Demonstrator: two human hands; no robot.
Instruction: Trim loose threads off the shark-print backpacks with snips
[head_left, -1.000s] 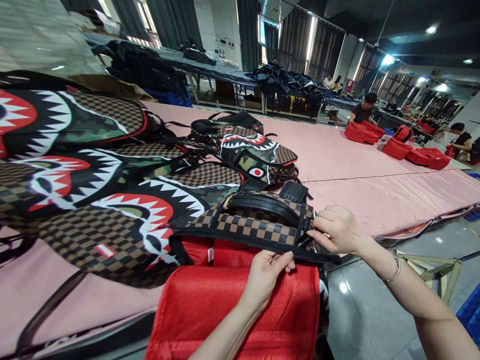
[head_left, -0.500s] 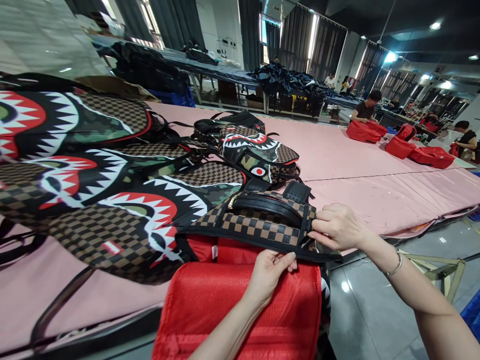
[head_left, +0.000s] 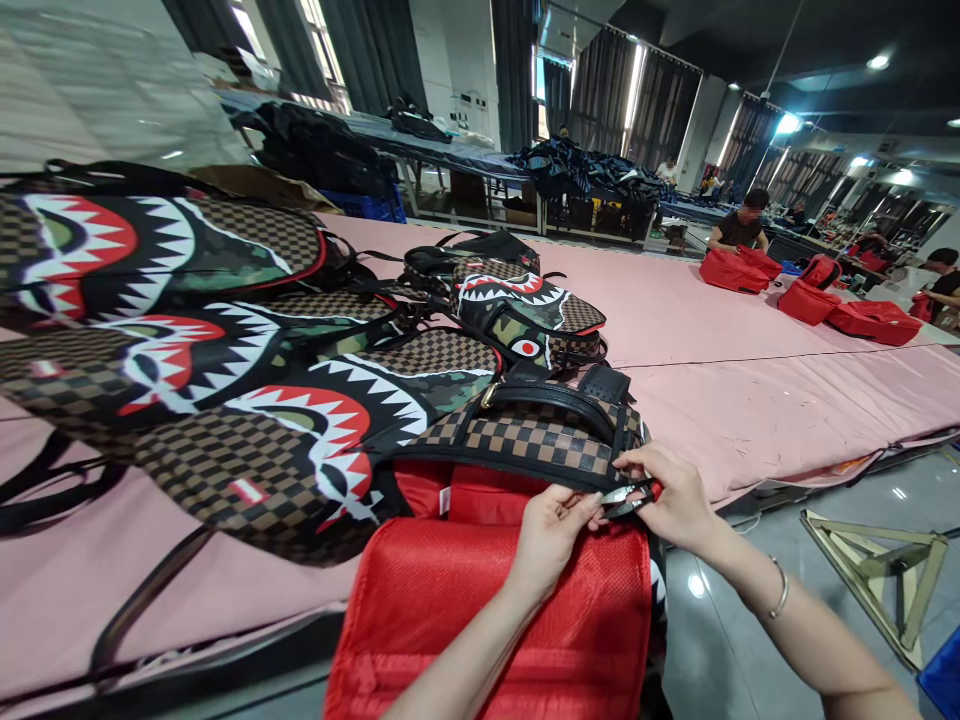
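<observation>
An unzipped brown-and-black checkered backpack (head_left: pixel 517 440) lies at the table's near edge, its red-lined panel (head_left: pixel 495 580) folded down toward me. My left hand (head_left: pixel 551 535) is closed, pinching the black edge of the opening between thumb and fingers. My right hand (head_left: pixel 671 500) grips small thread snips (head_left: pixel 624 497) with a bit of red at the handle. The metal blades point left and reach the edge beside my left fingertips. Whatever lies between the blades is too small to make out. A black carry handle (head_left: pixel 551 405) arches over the backpack's top.
Several shark-print backpacks (head_left: pixel 225 460) overlap on the pink-covered table (head_left: pixel 675 375) to the left, with a smaller bag (head_left: pixel 525 300) behind. Red bags (head_left: pixel 806 295) and a co-worker (head_left: pixel 739 230) are farther right. A metal frame (head_left: pixel 877 575) stands on the floor at right.
My right hand has lowered slightly toward my left, and the snips now show at the opening's edge. My left hand keeps its pinch. The whole view has shifted slightly.
</observation>
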